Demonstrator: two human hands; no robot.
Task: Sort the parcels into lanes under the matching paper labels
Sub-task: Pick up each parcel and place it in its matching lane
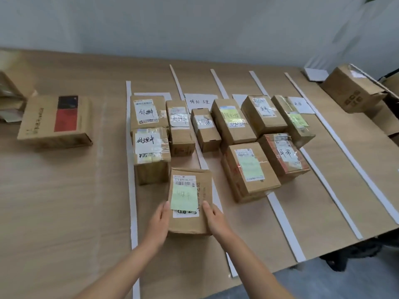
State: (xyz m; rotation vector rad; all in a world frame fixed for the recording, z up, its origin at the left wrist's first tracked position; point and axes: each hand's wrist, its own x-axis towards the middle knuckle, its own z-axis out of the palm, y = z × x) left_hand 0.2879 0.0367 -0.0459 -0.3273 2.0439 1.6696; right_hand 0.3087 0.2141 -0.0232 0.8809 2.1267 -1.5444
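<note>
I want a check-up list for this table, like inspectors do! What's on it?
Surface: wooden table, white strips marking lanes.
Job's things: green-note parcel near the front; other parcels in lanes; paper labels at the far end.
Clutter: red-and-black box left; brown box right.
Hands: left hand and right hand hold the green-note parcel's sides.
Cables: nothing seen.
Surroundings: white wall, grey floor.

Bright, soft, even light. The brown cardboard parcels cast faint shadows. Slight blur throughout; white paper strips bow near three o'clock, corners smeared.
</note>
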